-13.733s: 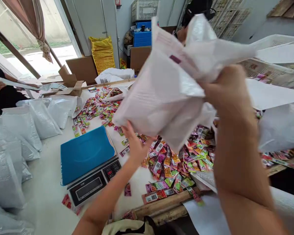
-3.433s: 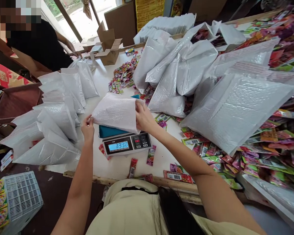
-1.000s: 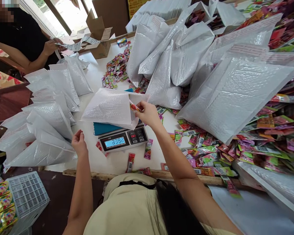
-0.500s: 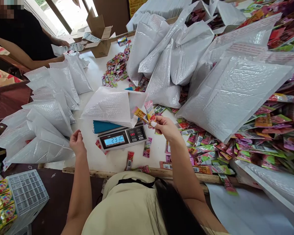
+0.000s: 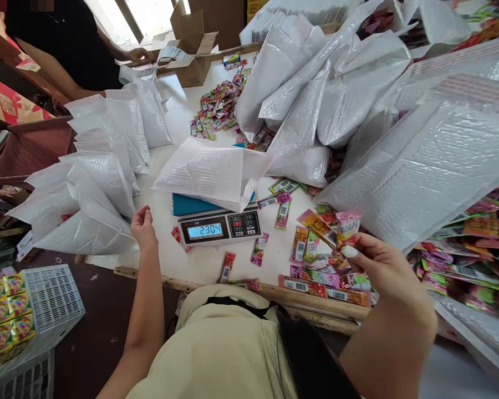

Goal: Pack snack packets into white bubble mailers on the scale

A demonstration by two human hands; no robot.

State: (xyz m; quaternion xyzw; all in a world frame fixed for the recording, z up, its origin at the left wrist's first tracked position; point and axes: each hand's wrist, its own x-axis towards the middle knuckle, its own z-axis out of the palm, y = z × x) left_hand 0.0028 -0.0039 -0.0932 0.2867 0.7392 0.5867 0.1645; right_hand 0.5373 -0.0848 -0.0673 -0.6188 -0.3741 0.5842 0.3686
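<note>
My right hand [image 5: 378,263] pinches small snack sachets [image 5: 349,224], a pink one and an orange one, over the right part of the table. Loose sachets lie under and around it. My left hand [image 5: 144,226] has its fingers curled together and nothing visible in them; it is held just left of a digital scale [image 5: 218,226]. The scale has a lit blue display and a teal platform [image 5: 191,204]. A white bubble mailer [image 5: 208,172] lies on that platform, with its mouth facing right.
Filled white mailers [image 5: 103,172] stand in rows at the left. Larger mailers [image 5: 299,122] lean over heaped sachets at the right. A cardboard box [image 5: 193,61] stands at the back, near a person in black [image 5: 58,50]. A plastic crate [image 5: 54,299] is at lower left.
My right hand has moved right and nearer, from the mailer's mouth to above the loose sachets, still holding the sachets. The scale's reading has dropped slightly. The view has shifted a little.
</note>
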